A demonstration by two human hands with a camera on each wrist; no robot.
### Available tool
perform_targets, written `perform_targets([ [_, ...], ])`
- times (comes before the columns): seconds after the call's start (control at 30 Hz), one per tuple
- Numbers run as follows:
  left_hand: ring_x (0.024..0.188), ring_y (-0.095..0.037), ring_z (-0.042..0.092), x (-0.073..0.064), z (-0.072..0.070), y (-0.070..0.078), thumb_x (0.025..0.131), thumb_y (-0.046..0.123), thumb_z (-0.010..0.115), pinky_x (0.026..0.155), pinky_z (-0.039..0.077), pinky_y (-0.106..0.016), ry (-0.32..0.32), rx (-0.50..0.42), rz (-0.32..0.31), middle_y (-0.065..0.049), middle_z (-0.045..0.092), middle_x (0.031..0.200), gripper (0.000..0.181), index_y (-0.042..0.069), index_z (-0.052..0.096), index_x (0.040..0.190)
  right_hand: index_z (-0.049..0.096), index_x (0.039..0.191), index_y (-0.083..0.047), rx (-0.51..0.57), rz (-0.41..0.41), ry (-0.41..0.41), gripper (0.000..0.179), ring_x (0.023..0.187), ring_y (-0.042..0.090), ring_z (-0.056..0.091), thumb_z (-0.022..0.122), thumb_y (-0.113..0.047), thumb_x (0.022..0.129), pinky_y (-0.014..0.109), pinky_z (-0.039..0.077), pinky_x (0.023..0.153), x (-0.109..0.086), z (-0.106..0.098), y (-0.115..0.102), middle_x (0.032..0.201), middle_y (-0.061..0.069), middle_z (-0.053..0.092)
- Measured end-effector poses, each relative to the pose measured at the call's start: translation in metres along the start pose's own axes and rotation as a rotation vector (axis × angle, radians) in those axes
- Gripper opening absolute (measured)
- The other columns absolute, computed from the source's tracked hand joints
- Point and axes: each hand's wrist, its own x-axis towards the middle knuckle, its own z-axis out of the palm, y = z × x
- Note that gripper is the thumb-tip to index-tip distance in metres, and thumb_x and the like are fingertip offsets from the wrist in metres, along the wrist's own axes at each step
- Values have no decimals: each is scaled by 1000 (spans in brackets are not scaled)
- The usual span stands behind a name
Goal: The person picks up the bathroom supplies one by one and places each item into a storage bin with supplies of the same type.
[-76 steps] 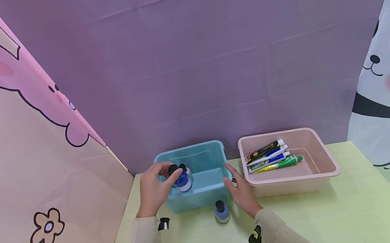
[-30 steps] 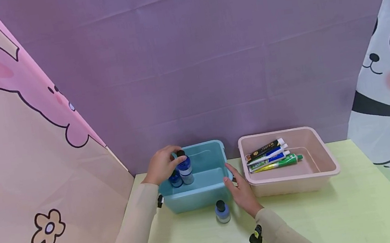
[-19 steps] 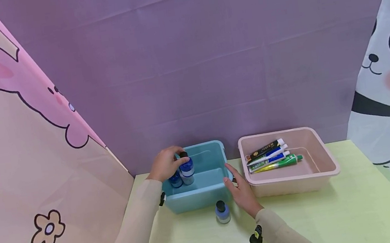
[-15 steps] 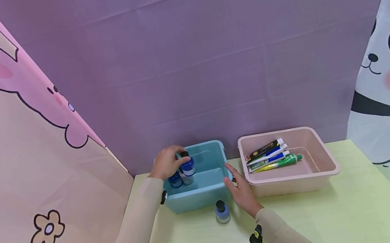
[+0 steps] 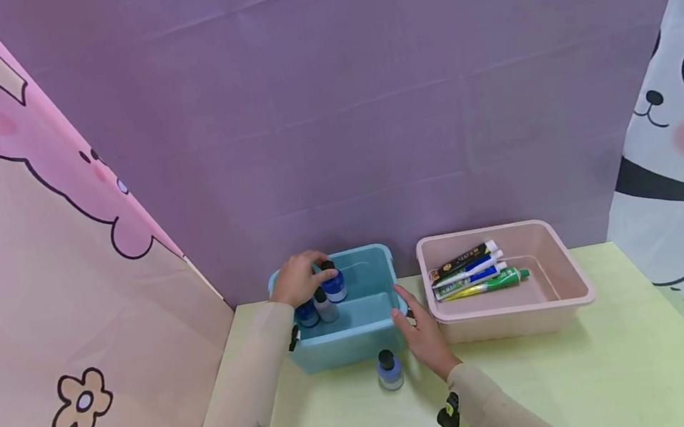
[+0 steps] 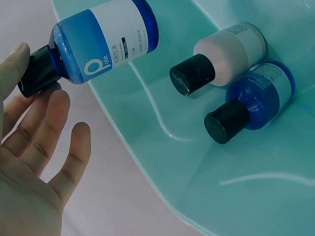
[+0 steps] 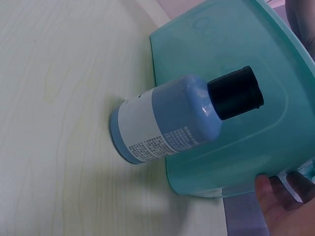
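My left hand (image 5: pixel 296 280) pinches the black cap of a blue bottle with a white label (image 6: pixel 106 42), raised at the left back of the teal bin (image 5: pixel 350 351). Below it in the bin stand a pale, milky bottle (image 6: pixel 231 54) and another blue bottle (image 6: pixel 263 96), both black-capped. On the right, my right hand (image 5: pixel 424 336) rests with extended fingers and thumb against the bin's front right corner and side. A lighter blue bottle with a black cap (image 7: pixel 167 120) stands upright on the table before the bin.
A pink bin (image 5: pixel 512 323) stands to the right of the teal one. Several toothpaste tubes (image 5: pixel 487 284) lie in its left part. Behind both bins rises a purple cloth wall (image 5: pixel 329 114); the pale wooden table (image 5: pixel 634 362) extends in front.
My left hand first lowered the blue bottle into the bin's left side, then shifted it right and back, uncovering the milky bottle. My right hand stays at the bin's corner.
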Motion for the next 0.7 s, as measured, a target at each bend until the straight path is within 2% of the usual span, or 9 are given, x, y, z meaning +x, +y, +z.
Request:
perform_targets([
  [0.37,91,-22,64,9,6,-1,95,36,74,83,58,-42,18,-15,-33,-5,73,113,31,16,74,118,34,159,-37,0,14,-6,55,145,41,45,51,-42,107,63,40,115,0,0,-1,167,4,35],
  [0.53,94,-24,64,13,8,-4,95,35,74,87,57,-44,12,-27,-36,-6,73,114,32,14,74,119,34,160,-34,-1,5,-8,56,144,42,45,51,-43,107,63,41,114,0,0,-1,167,5,35],
  [0.7,105,-26,67,19,12,-6,95,34,74,94,57,-47,-6,-16,-57,-8,73,116,35,13,73,122,34,160,-34,13,14,-6,56,144,42,45,51,-42,107,63,41,114,0,0,-2,167,5,35],
])
